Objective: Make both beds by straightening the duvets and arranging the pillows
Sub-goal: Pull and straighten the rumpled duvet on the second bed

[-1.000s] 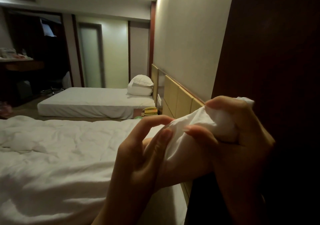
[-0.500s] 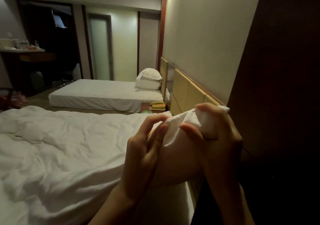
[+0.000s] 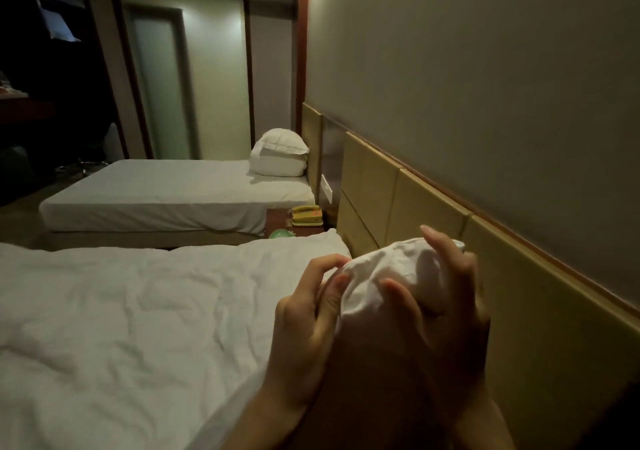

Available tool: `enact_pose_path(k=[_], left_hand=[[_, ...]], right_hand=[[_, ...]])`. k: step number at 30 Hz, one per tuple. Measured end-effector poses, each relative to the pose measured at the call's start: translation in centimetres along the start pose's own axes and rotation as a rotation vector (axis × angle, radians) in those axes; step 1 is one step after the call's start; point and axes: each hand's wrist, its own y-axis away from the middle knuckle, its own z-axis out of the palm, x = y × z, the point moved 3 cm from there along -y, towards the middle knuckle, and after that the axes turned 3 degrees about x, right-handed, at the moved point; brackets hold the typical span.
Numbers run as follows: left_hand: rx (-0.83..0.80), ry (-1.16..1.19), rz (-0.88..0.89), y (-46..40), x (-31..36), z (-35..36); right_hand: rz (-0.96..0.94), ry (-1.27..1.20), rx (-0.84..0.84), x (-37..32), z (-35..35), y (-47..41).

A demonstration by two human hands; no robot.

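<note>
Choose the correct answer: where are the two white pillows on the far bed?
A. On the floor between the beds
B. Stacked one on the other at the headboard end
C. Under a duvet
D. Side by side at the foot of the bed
B: the pillows lie stacked one on the other on the far bed, against the headboard.

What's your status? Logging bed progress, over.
Both hands, left and right, gripping duvet corner. Duvet wrinkled. Nothing in the way.

Yellow telephone on wooden nightstand.
</note>
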Motion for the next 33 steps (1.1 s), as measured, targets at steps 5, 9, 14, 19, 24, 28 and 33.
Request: enact_pose_path(k=[5,9,14,19,24,28,33], left_hand=[[-0.063,0.084,-0.163,-8.3,-7.9,0.9],[-0.082,0.11,-0.187,-14.0,-12.9,1.7],[-0.073,0.074,-0.215,-18.7,-19.4,3.2],[-0.069,-0.017,-0.227,-22.9,-24.4,5.8],[-0.07,-0.142,-0.095,-31.7,-28.6,8.9],[0.007,-0.318,0.098,-42.0,-33.0,12.9],[-0.234,-0.819,-0.02,-53.6,-44.0,18.4]], right_hand=[[0.165,-0.001,-0.11,5.3,8.2,-2.2],[0.294,0.046,-0.174,9.4,12.4,-1.9],[0.465,0.11,-0.208,15.0,16.4,0.2],[0.376,0.063,-0.165,20.2,21.3,-0.9],[0.307,0.114,-0.081,26.3,26.8,-6.4],[0.326,0.167,-0.047,32.7,32.2,-13.5],[0.453,0.547,-0.512,42.8,40.5,-20.6]])
